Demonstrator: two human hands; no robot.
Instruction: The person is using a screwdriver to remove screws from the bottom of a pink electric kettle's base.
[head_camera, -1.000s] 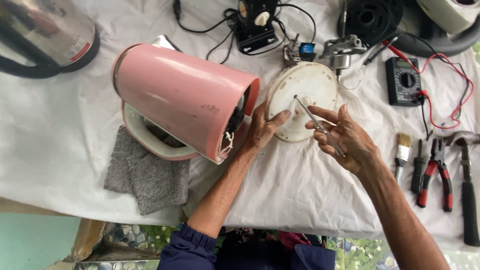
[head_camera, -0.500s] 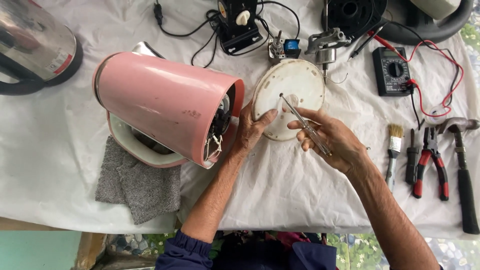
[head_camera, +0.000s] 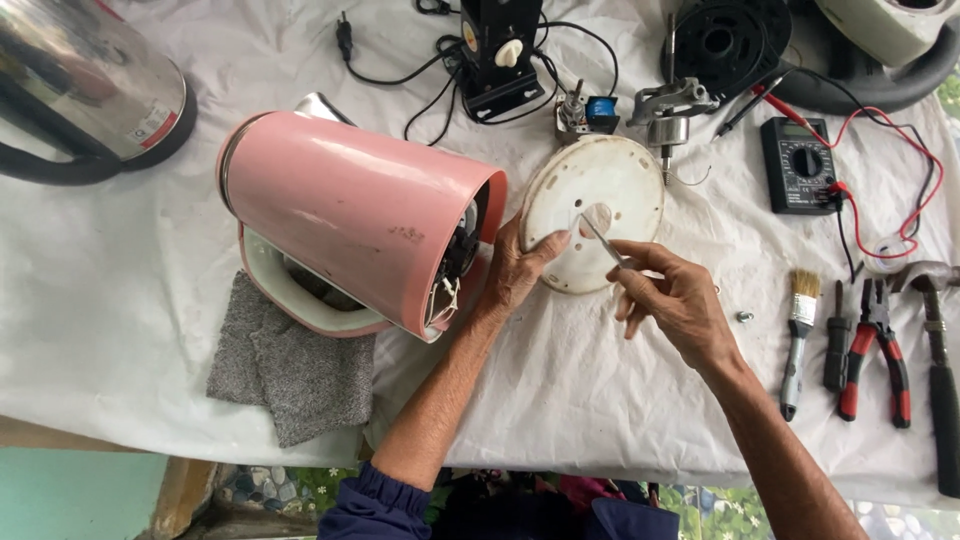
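A pink electric kettle (head_camera: 355, 220) lies on its side on the white cloth, its open bottom facing right with wires showing. Beside it lies a round cream base plate (head_camera: 610, 190). My left hand (head_camera: 515, 270) rests between kettle and plate, thumb pressing the plate's near edge. My right hand (head_camera: 675, 300) pinches slim metal tweezers (head_camera: 600, 240), whose tips touch the plate near its centre hole.
A grey cloth (head_camera: 285, 365) lies under the kettle's handle side. A steel kettle (head_camera: 85, 90) stands far left. A multimeter (head_camera: 800, 165) with red leads, a brush (head_camera: 797, 340), pliers (head_camera: 878, 350) and a hammer (head_camera: 935, 370) lie at right. Motor parts (head_camera: 665, 110) sit behind the plate.
The view has shifted slightly. My right hand has drawn the tweezers a little nearer to me across the plate; my left hand keeps its hold on the plate's edge.
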